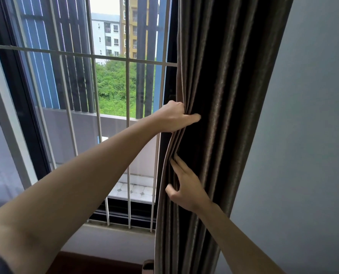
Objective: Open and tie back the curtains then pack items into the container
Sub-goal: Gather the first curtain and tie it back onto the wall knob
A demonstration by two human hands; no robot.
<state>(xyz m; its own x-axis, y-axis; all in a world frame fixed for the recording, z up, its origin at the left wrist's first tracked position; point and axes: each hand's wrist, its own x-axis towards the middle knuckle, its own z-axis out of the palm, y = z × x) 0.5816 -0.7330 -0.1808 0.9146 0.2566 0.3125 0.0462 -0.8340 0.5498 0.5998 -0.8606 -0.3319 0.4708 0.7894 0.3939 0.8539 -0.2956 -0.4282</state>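
A dark brown curtain [224, 95] is seen gathered into vertical folds at the right side of the window, between the white window bars [127, 115] and the grey wall [303, 135]. Its leading edge is gripped by the left hand [174, 117], which is reached across from the left; the fingers are curled round a bunch of folds, with the thumb laid flat against the front of the cloth. Lower down, the same edge is touched by the right hand [186, 190]: its fingers [179, 167] are held nearly straight and are slid in among the folds, while the thumb is set against the outer edge of the fabric. Whether cloth is actually pinched there cannot be told. The curtain is bowed slightly outward between the two hands.

Through the bars, a balcony with a tiled floor [133, 190], green trees [115, 86] and apartment blocks [113, 32] are shown. A dark window frame [22, 95] is seen on the left, and a pale sill [113, 230] runs below the glass.
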